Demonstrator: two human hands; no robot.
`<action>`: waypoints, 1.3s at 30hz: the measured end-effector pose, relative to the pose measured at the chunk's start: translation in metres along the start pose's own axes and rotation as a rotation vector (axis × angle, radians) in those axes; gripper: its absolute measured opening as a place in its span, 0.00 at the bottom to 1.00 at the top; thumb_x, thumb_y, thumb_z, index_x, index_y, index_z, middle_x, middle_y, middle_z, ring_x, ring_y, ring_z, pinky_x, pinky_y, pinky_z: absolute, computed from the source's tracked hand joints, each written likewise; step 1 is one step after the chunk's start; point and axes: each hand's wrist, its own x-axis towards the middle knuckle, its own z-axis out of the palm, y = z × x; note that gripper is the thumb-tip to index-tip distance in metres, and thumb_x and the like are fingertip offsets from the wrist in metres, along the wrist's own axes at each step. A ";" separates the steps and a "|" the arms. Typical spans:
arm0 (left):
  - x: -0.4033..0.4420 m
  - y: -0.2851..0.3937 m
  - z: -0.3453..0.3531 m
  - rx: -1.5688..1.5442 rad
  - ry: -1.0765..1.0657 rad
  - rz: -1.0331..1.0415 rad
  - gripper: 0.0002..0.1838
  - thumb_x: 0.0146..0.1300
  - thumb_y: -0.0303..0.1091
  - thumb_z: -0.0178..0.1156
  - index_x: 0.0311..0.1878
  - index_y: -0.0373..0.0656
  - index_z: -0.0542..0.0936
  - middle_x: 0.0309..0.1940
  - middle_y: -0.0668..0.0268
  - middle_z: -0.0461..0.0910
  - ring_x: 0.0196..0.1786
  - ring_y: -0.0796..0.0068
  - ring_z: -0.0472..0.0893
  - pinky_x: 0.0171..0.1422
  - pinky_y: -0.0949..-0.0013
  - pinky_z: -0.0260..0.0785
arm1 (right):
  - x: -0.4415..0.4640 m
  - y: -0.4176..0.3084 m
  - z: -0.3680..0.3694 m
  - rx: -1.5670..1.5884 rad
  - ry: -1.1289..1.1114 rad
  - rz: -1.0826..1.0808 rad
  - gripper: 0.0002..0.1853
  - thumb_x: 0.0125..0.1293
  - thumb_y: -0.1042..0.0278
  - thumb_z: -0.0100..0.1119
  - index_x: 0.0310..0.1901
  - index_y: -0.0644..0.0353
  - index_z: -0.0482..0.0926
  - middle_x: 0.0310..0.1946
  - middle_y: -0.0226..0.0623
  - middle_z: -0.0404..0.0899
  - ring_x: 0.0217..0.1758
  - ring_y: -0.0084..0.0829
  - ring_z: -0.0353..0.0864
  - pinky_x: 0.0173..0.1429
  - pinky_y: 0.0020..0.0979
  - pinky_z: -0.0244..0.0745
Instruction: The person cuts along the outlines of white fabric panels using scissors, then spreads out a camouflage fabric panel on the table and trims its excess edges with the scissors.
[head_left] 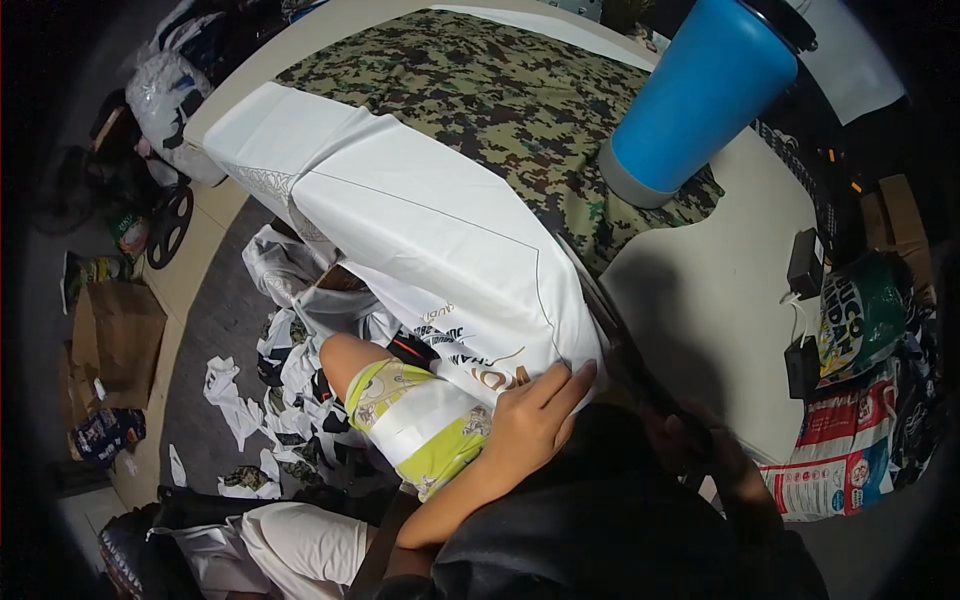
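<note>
White fabric (430, 225) with printed lettering and a thin dark outline drawn across it lies over the table's edge and hangs toward my lap. My left hand (535, 418) pinches its near edge, fingers pressed together on the cloth. In shadow on the right, my right hand (700, 445) is closed around the handles of dark scissors (622, 325). Their long blades lie along the fabric's right edge; whether cloth sits between them I cannot tell. Beneath the white piece, camouflage fabric (470, 85) covers the far part of the table.
A blue tumbler (700, 95) stands on the camouflage fabric. The pale tabletop (715, 300) curves around to the right, near black adapters (803, 265) and printed bags (835, 440). Fabric scraps (290, 390) litter the floor at left, with a brown paper bag (118, 335) beyond.
</note>
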 end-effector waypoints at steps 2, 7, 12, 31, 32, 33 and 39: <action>0.000 -0.001 0.000 -0.012 -0.032 -0.002 0.25 0.44 0.21 0.55 0.51 0.37 0.74 0.38 0.60 0.71 0.26 0.61 0.71 0.32 0.69 0.65 | -0.002 0.000 -0.003 0.007 0.011 0.032 0.10 0.66 0.64 0.51 0.45 0.58 0.71 0.22 0.22 0.68 0.21 0.14 0.61 0.23 0.17 0.55; 0.000 -0.004 -0.004 -0.039 -0.095 -0.006 0.25 0.46 0.22 0.54 0.53 0.39 0.73 0.39 0.62 0.71 0.27 0.60 0.72 0.32 0.68 0.66 | 0.003 0.003 -0.020 0.133 0.010 0.066 0.08 0.66 0.64 0.51 0.42 0.58 0.72 0.21 0.23 0.69 0.19 0.15 0.61 0.21 0.18 0.55; 0.005 -0.005 -0.010 -0.071 -0.131 -0.017 0.25 0.46 0.22 0.53 0.53 0.40 0.73 0.39 0.61 0.72 0.27 0.58 0.73 0.33 0.67 0.67 | 0.021 -0.010 -0.036 0.289 -0.080 0.137 0.08 0.66 0.62 0.51 0.41 0.57 0.73 0.21 0.24 0.70 0.18 0.16 0.63 0.19 0.19 0.56; -0.001 -0.002 -0.016 -0.219 -0.118 -0.086 0.25 0.46 0.21 0.52 0.52 0.39 0.74 0.44 0.58 0.74 0.33 0.53 0.75 0.37 0.63 0.68 | 0.025 -0.037 -0.005 0.264 0.343 0.250 0.18 0.63 0.53 0.56 0.43 0.61 0.70 0.23 0.30 0.70 0.14 0.19 0.58 0.17 0.20 0.51; -0.001 -0.002 -0.015 -0.226 -0.120 -0.086 0.25 0.46 0.21 0.52 0.53 0.39 0.74 0.44 0.58 0.74 0.33 0.53 0.75 0.37 0.63 0.68 | 0.027 -0.041 -0.007 0.263 0.261 0.261 0.19 0.63 0.53 0.56 0.43 0.61 0.70 0.24 0.30 0.70 0.14 0.19 0.58 0.17 0.20 0.52; -0.003 -0.002 -0.016 -0.232 -0.124 -0.087 0.25 0.46 0.21 0.52 0.53 0.39 0.73 0.45 0.57 0.74 0.34 0.53 0.75 0.38 0.63 0.68 | 0.029 -0.043 -0.008 0.264 0.179 0.273 0.19 0.62 0.53 0.57 0.43 0.61 0.70 0.24 0.30 0.70 0.14 0.19 0.58 0.17 0.20 0.52; -0.002 -0.004 -0.018 -0.257 -0.142 -0.092 0.25 0.47 0.21 0.52 0.54 0.40 0.73 0.46 0.57 0.74 0.36 0.53 0.76 0.40 0.64 0.68 | 0.045 -0.043 -0.003 0.185 0.039 -0.005 0.19 0.61 0.52 0.59 0.41 0.61 0.71 0.24 0.29 0.70 0.16 0.19 0.61 0.20 0.19 0.57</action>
